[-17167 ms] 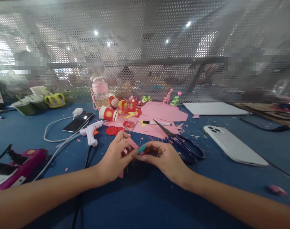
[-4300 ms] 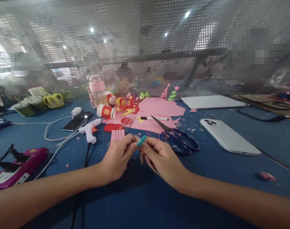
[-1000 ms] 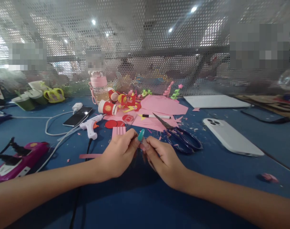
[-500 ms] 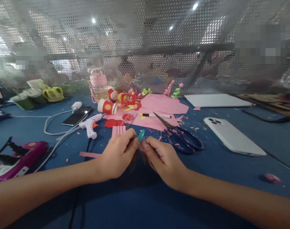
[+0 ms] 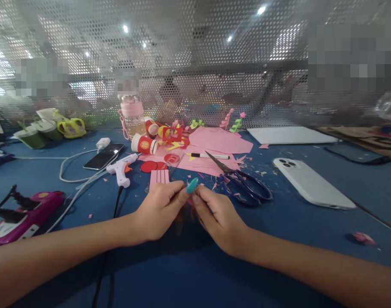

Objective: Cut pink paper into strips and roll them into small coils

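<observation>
My left hand [image 5: 161, 211] and my right hand [image 5: 223, 220] meet at the fingertips above the front of the table. Both are closed in a pinch on what appears to be a pink paper strip [image 5: 191, 199], of which only a sliver shows between the fingers. A long teal nail [image 5: 192, 185] on my left thumb points up at the meeting place. Just behind my left hand lies a pink card with dark lines [image 5: 159, 176]. Scissors with blue handles [image 5: 246, 186] lie open behind my right hand.
Left are a glue gun [image 5: 120, 169], a dark phone [image 5: 104, 156], cables and a magenta power strip [image 5: 28, 216]. Behind lie pink paper sheets [image 5: 219, 140], a marker [image 5: 210, 156], paper cups [image 5: 144, 144] and a bottle [image 5: 132, 115]. A white phone [image 5: 312, 183] lies right.
The end of a pink strip that stuck out left of my left wrist is out of sight. My hands stay pinched together, nearly in place, with the left thumb tilted slightly more rightward.
</observation>
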